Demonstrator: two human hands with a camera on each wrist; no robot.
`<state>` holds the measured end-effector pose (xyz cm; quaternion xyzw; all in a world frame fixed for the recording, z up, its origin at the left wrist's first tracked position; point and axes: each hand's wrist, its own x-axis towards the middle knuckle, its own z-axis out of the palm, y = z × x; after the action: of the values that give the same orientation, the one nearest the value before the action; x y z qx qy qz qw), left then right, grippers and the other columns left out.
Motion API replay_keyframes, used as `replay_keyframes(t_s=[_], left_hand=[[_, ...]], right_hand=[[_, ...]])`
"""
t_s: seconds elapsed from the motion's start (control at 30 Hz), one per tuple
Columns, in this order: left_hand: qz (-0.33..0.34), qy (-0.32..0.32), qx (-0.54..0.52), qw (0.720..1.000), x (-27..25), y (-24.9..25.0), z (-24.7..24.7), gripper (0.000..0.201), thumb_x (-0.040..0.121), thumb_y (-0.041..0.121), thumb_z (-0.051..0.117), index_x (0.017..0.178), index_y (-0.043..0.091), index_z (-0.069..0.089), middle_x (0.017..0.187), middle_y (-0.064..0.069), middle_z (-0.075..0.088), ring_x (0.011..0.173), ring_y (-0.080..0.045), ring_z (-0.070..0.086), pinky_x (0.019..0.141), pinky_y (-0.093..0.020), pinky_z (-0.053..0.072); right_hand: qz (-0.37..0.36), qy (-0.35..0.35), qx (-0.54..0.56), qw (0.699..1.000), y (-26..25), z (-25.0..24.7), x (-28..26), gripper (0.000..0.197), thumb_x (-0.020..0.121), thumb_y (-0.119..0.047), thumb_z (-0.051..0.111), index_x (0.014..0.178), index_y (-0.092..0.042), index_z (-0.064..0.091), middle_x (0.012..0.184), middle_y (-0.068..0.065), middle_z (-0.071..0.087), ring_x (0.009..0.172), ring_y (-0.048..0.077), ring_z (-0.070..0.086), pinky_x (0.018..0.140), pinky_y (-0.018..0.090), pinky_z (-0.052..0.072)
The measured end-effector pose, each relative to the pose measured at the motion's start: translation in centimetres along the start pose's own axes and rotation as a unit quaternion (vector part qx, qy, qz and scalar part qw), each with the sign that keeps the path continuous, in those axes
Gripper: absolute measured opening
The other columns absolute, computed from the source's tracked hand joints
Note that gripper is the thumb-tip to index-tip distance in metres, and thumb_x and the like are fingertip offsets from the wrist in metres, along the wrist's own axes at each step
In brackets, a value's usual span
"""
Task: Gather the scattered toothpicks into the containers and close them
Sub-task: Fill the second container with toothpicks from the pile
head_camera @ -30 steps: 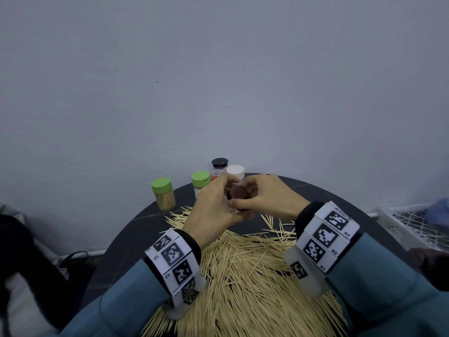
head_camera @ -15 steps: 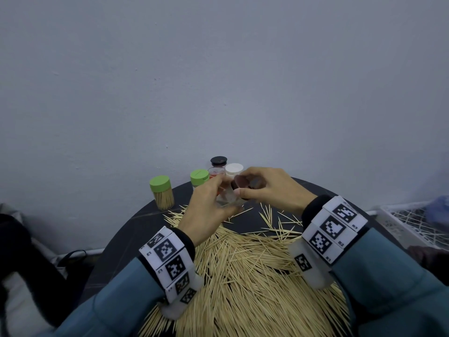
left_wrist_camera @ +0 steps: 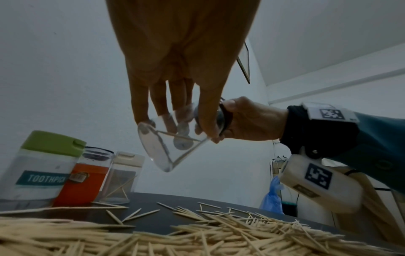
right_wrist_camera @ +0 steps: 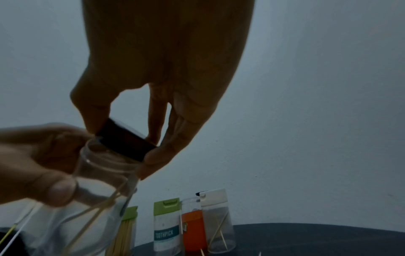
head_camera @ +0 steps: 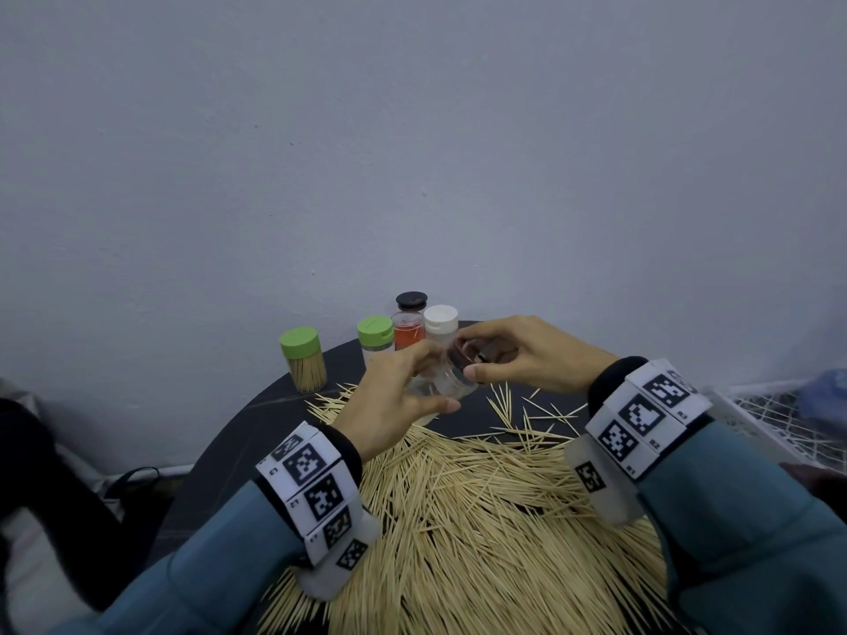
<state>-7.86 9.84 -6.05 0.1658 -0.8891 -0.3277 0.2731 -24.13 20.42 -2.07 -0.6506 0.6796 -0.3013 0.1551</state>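
Left hand (head_camera: pixel 389 405) grips a tilted clear plastic jar (left_wrist_camera: pixel 173 143); right hand (head_camera: pixel 527 359) pinches its dark round lid (right_wrist_camera: pixel 126 141) just off the mouth.

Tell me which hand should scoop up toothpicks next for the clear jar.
Probably the right hand: it only pinches the dark lid, easily put down, while the left hand grips the clear jar.

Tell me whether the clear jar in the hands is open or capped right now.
Open. The right hand pinches the dark lid tilted just off the clear jar, whose rim shows bare; the left hand grips the jar.
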Motion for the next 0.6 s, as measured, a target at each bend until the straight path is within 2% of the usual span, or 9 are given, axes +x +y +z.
replay_keyframes(t_s=[0.1,0.2,0.23,0.3,0.33,0.47,0.6], left_hand=[[-0.014,0.002,-0.016,1.000,0.1,-0.1,0.0,0.045,0.072,0.015,0.081,0.112,0.018,0.061,0.101,0.015,0.064,0.100,0.004,0.059,0.082,-0.003,0.041],[-0.023,0.018,-0.058,0.998,0.4,0.0,-0.2,0.044,0.071,0.015,0.081,0.111,0.018,0.062,0.105,0.011,0.067,0.100,0.006,0.059,0.083,-0.010,0.046],[-0.023,0.024,-0.071,0.997,0.5,0.2,-0.2,0.045,0.071,0.015,0.081,0.111,0.019,0.062,0.105,0.010,0.067,0.099,0.005,0.060,0.084,-0.011,0.046],[-0.022,0.031,-0.094,0.995,0.9,0.6,0.2,0.045,0.071,0.015,0.081,0.111,0.018,0.062,0.106,0.008,0.067,0.099,-0.001,0.062,0.086,-0.014,0.047],[-0.021,0.031,-0.105,0.994,1.2,0.8,0.4,0.045,0.071,0.015,0.081,0.111,0.018,0.061,0.107,0.007,0.066,0.100,-0.003,0.062,0.087,-0.017,0.048],[-0.015,0.019,-0.117,0.993,2.3,1.9,1.9,0.046,0.072,0.016,0.080,0.113,0.021,0.059,0.113,0.008,0.064,0.109,-0.005,0.059,0.094,-0.023,0.048],[0.005,-0.004,-0.121,0.993,3.2,3.4,3.6,0.047,0.073,0.017,0.080,0.115,0.021,0.059,0.113,0.008,0.064,0.107,-0.002,0.059,0.092,-0.023,0.047]], right_hand=[[0.017,0.003,0.050,0.999,0.2,-0.3,0.0,0.032,0.085,-0.025,0.065,0.116,-0.024,0.058,0.106,0.005,0.068,0.091,0.020,0.068,0.087,0.028,0.052],[0.054,0.054,0.103,0.992,1.1,-0.9,-0.2,0.030,0.084,-0.025,0.066,0.112,-0.020,0.057,0.103,0.003,0.065,0.093,0.024,0.067,0.090,0.033,0.052],[0.068,0.074,0.071,0.992,1.6,-1.3,-0.4,0.033,0.083,-0.027,0.068,0.113,-0.021,0.056,0.105,0.002,0.063,0.094,0.022,0.065,0.090,0.031,0.050],[0.108,0.086,-0.010,0.990,2.6,-2.3,-1.2,0.040,0.081,-0.028,0.071,0.117,-0.021,0.054,0.109,0.001,0.060,0.087,0.012,0.060,0.080,0.021,0.045],[0.129,0.080,-0.036,0.988,3.2,-2.8,-1.7,0.043,0.080,-0.026,0.072,0.119,-0.021,0.053,0.111,0.001,0.059,0.085,0.010,0.058,0.077,0.019,0.043],[0.211,0.030,-0.134,0.968,5.9,-4.6,-4.3,0.053,0.075,-0.017,0.076,0.123,-0.022,0.052,0.120,0.005,0.058,0.096,0.018,0.054,0.086,0.025,0.042],[0.296,-0.038,-0.232,0.926,7.9,-5.6,-7.3,0.058,0.074,-0.014,0.077,0.126,-0.020,0.052,0.124,0.007,0.057,0.112,0.023,0.053,0.089,0.028,0.043]])
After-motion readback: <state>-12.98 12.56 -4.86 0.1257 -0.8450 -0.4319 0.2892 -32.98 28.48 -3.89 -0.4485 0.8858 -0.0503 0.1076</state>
